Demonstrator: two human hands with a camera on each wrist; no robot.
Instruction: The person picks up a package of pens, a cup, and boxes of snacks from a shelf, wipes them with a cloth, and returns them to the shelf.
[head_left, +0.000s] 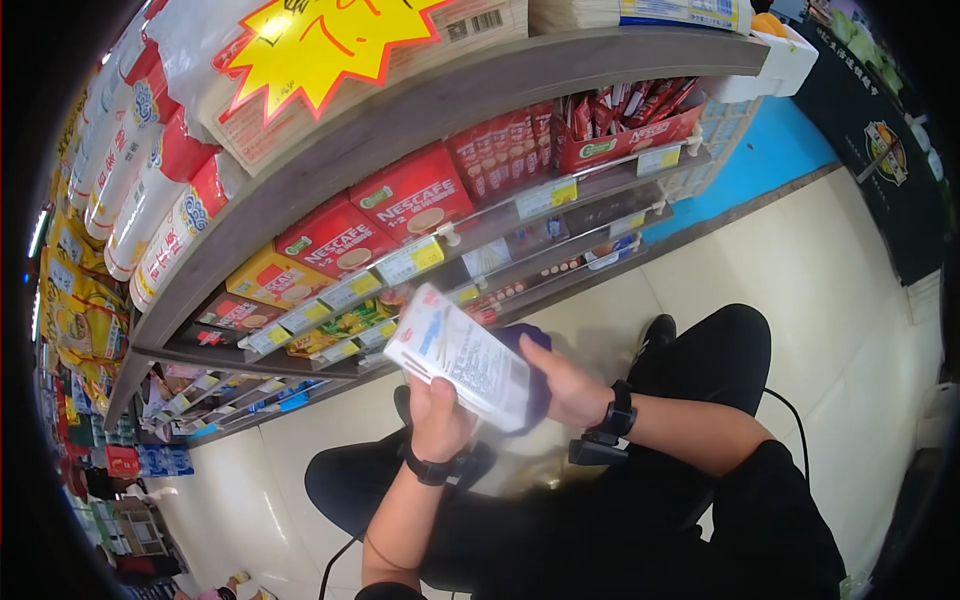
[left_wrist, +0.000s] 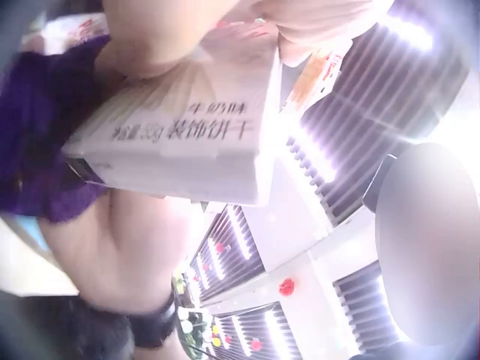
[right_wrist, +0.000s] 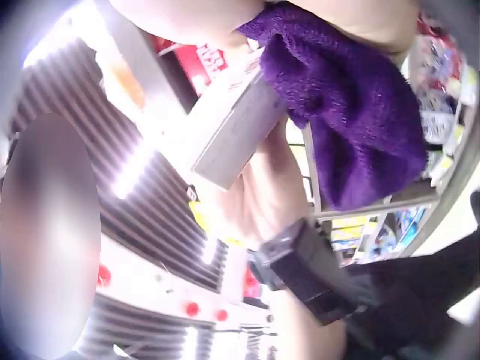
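A white box with printed text (head_left: 462, 358) is held in front of the shelves, tilted. The left hand (head_left: 440, 420) grips its lower left side, thumb on the printed face. At its right end, the right hand (head_left: 568, 385) holds a purple cloth (head_left: 530, 350) against the box. In the left wrist view the box (left_wrist: 180, 142) shows its narrow side, with the cloth (left_wrist: 45, 127) at the left. The right wrist view shows the cloth (right_wrist: 345, 105) hanging from the right hand (right_wrist: 360, 22) beside the box (right_wrist: 240, 135).
Shelves (head_left: 480, 75) curve across the front, with red coffee boxes (head_left: 415, 192), a box of red sachets (head_left: 630, 130) and price tags. White packages (head_left: 150, 200) stand at the left. The person's black-clad legs (head_left: 700, 370) are bent below the hands, over a tiled floor (head_left: 810, 270).
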